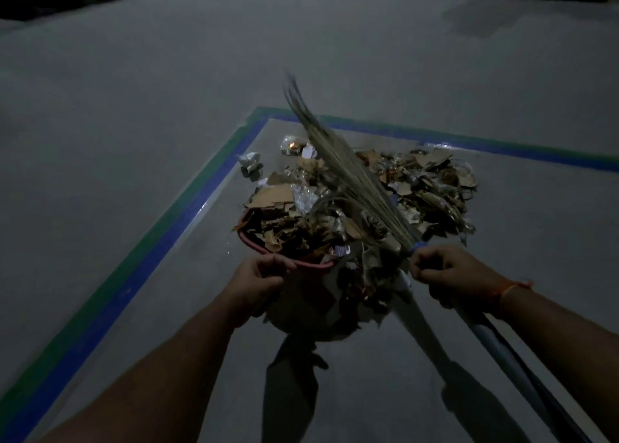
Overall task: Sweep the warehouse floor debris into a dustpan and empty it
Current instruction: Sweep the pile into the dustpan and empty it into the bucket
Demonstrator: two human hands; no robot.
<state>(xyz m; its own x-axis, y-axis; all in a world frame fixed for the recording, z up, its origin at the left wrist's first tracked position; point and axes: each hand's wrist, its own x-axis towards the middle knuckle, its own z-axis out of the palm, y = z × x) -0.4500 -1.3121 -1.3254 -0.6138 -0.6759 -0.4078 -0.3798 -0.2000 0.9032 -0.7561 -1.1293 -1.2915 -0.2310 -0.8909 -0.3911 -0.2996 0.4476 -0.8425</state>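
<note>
No words, numbers or signs could be read. A small wrapper [342,250] with stripes was seen in the trash pile [335,215], just by the pink rim of the dustpan [264,246], but its print was too small and dark to be made out.

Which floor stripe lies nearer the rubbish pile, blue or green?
The blue stripe: it runs along the inner side, next to the pile, while the green stripe borders it on the outside.
</note>
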